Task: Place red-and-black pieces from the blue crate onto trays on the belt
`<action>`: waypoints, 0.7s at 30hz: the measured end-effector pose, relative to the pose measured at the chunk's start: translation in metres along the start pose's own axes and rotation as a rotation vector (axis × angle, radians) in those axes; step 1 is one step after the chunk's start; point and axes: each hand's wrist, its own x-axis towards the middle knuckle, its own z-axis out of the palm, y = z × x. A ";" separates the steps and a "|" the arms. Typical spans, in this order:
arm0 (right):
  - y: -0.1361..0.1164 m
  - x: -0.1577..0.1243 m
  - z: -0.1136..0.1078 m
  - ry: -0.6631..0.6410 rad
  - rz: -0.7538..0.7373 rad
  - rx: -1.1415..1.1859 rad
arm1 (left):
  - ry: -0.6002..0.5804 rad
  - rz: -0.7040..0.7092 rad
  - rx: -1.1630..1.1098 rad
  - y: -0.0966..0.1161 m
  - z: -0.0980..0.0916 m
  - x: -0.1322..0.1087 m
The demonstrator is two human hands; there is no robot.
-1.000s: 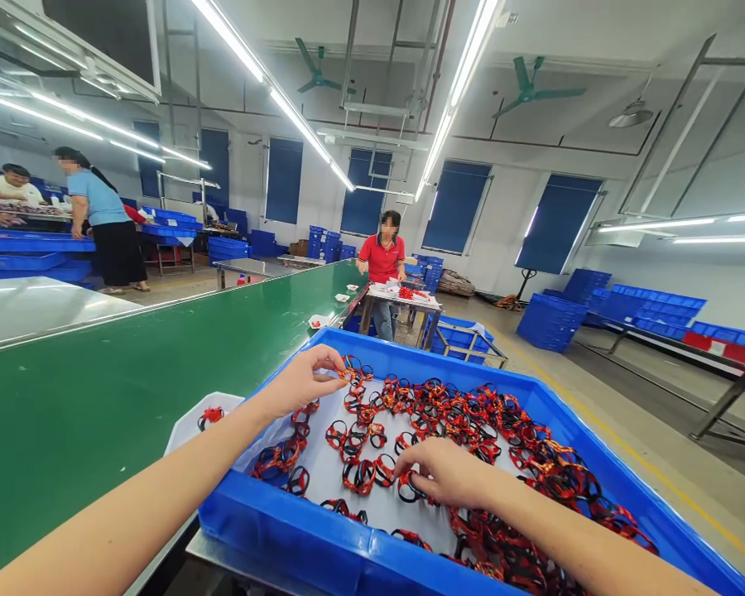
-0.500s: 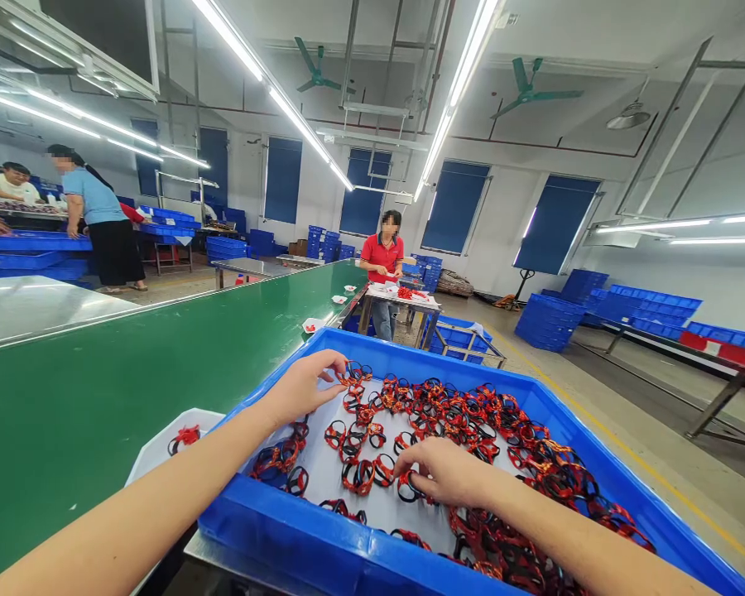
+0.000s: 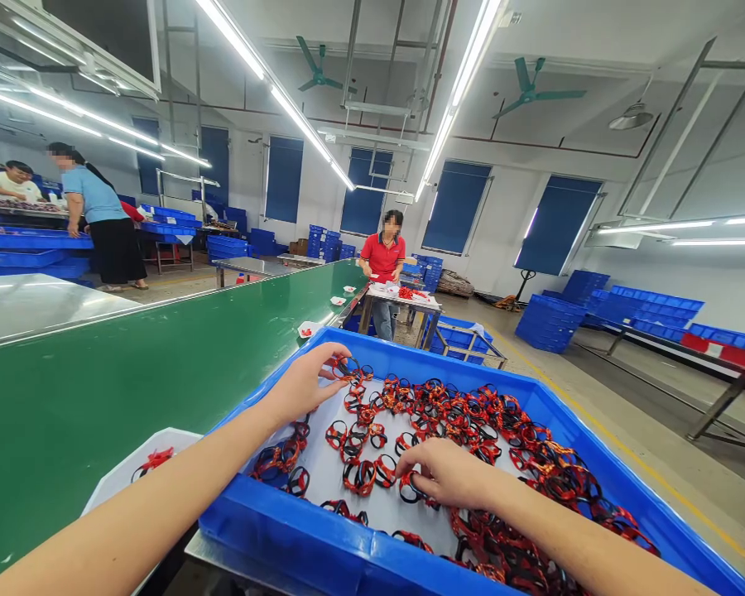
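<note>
A big blue bin (image 3: 298, 530) in front of me holds several red-and-black ring-shaped pieces (image 3: 453, 410) on a white liner. My left hand (image 3: 303, 381) reaches over the bin's far left corner and pinches one of these pieces (image 3: 346, 367) between thumb and fingers. My right hand (image 3: 448, 470) lies palm down in the middle of the bin, its fingers curled onto a piece (image 3: 410, 488). A white tray (image 3: 115, 484) carrying one red piece (image 3: 151, 462) rides on the green conveyor belt (image 3: 130, 364) to the left of the bin.
More small white trays (image 3: 309, 329) sit farther along the belt. A person in a red shirt (image 3: 383, 257) works at a table ahead. Two people (image 3: 96, 215) stand by blue bins at far left. Stacked blue crates (image 3: 550, 321) line the right side.
The white tray with the red piece has slid along the belt toward me and to the left. My left hand shifted slightly on its pinched piece; the right hand has hardly moved.
</note>
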 end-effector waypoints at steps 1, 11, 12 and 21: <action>0.000 0.000 0.000 -0.002 0.001 -0.002 | -0.001 -0.013 -0.027 0.000 0.000 0.000; 0.001 0.001 0.001 -0.030 0.030 -0.019 | -0.006 -0.143 -0.160 0.010 -0.001 0.000; 0.002 0.001 0.002 -0.029 0.030 -0.019 | -0.006 -0.153 -0.150 0.010 -0.002 0.000; 0.003 0.002 0.004 -0.021 0.014 -0.014 | -0.044 -0.119 0.040 0.003 0.000 -0.001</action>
